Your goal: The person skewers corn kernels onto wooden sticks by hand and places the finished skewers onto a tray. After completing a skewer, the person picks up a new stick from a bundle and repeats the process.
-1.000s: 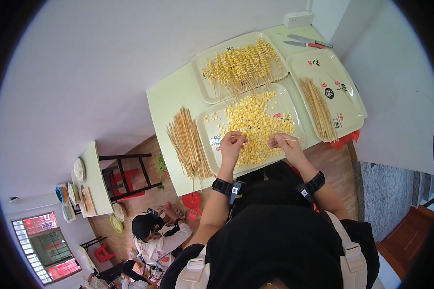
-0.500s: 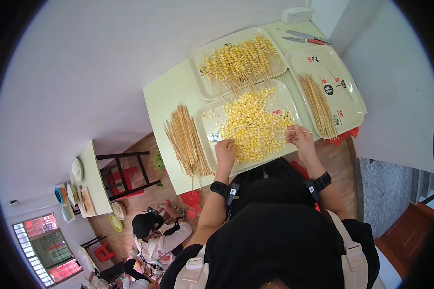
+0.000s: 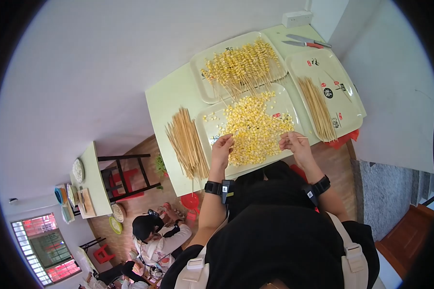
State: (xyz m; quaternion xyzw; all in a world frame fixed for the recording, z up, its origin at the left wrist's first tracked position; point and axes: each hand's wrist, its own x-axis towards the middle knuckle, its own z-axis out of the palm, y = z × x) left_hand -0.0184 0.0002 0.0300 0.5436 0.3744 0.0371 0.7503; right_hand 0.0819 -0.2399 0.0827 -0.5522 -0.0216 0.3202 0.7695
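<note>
My right hand (image 3: 295,144) is closed round a thin wooden skewer (image 3: 302,137), whose end sticks out to the right of the fingers. The rest of the skewer runs left above the loose corn kernels (image 3: 255,144) and is hard to pick out against them. My left hand (image 3: 221,148) is pinched at the left side of the kernels, level with the skewer; what sits between its fingertips is too small to make out. The kernels lie spread in a cream tray (image 3: 208,127) under both hands.
Behind it, another tray (image 3: 197,62) holds many corn-kernel skewers (image 3: 243,62). Bare sticks (image 3: 185,144) lie at left; more sticks (image 3: 318,108) lie in the right tray (image 3: 349,79). Two knives (image 3: 306,42) lie at the back right. A person (image 3: 159,236) sits lower left.
My left hand has come up from the kernels and moved slightly left, fingers pinched. My right hand, still with the skewer, has shifted a little left and down.
</note>
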